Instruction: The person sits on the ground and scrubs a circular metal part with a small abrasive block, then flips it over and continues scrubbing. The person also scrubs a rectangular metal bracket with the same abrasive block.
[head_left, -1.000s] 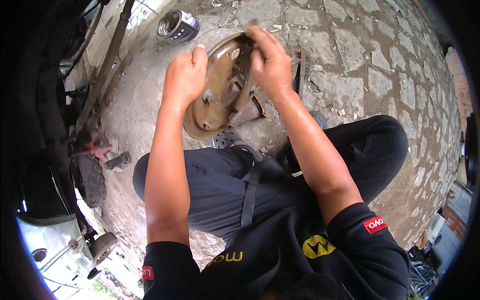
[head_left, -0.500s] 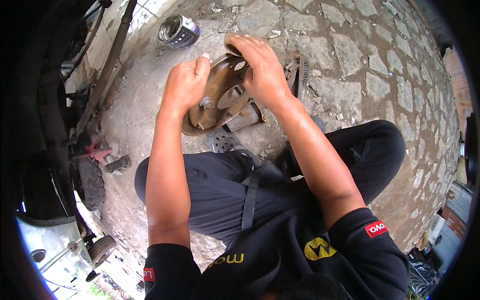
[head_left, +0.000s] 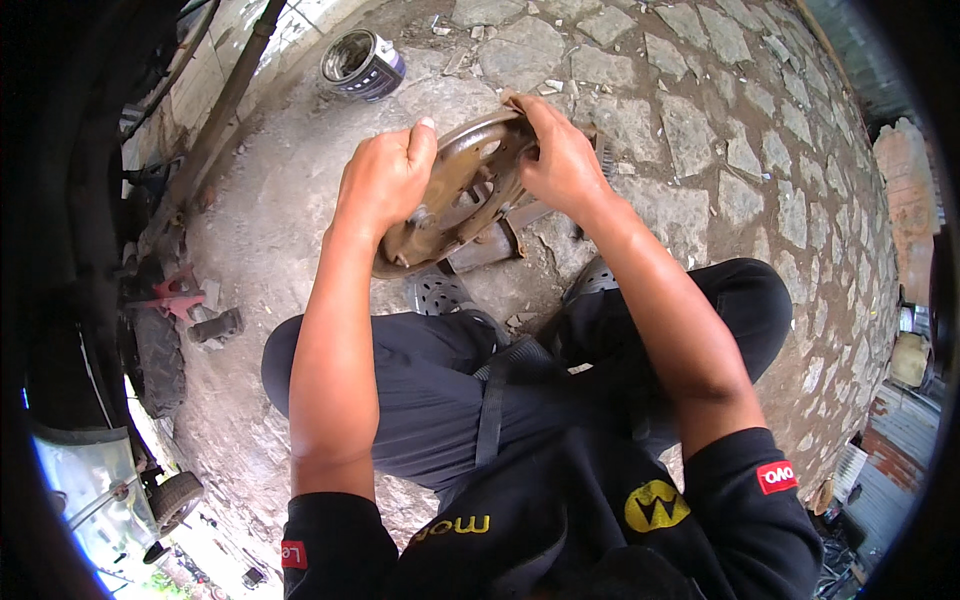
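Note:
A round, rusty-brown drum brake backing plate [head_left: 445,195] is held tilted above the ground, its holes and studs showing. My left hand [head_left: 385,175] is closed around its left rim, thumb pointing up. At its far right rim, my right hand [head_left: 565,160] is closed over a thin brown piece [head_left: 514,103] that looks like sandpaper; the fingers hide most of it. Just beneath the plate, a greyish-brown metal piece [head_left: 487,247] lies on the ground, partly covered. A wire brush [head_left: 604,158] shows partly behind my right hand.
An open dark can [head_left: 363,66] stands beyond my left hand. Stone paving [head_left: 690,130] with loose chips stretches far and right. At the left are a red metal stand [head_left: 168,295], a small dark block [head_left: 217,325] and vehicle parts. My shoes [head_left: 440,292] sit below the plate.
My right hand has moved right along the plate's far rim, with the thin brown piece. The plate and my left hand have shifted slightly right, and the plate's tilt has changed.

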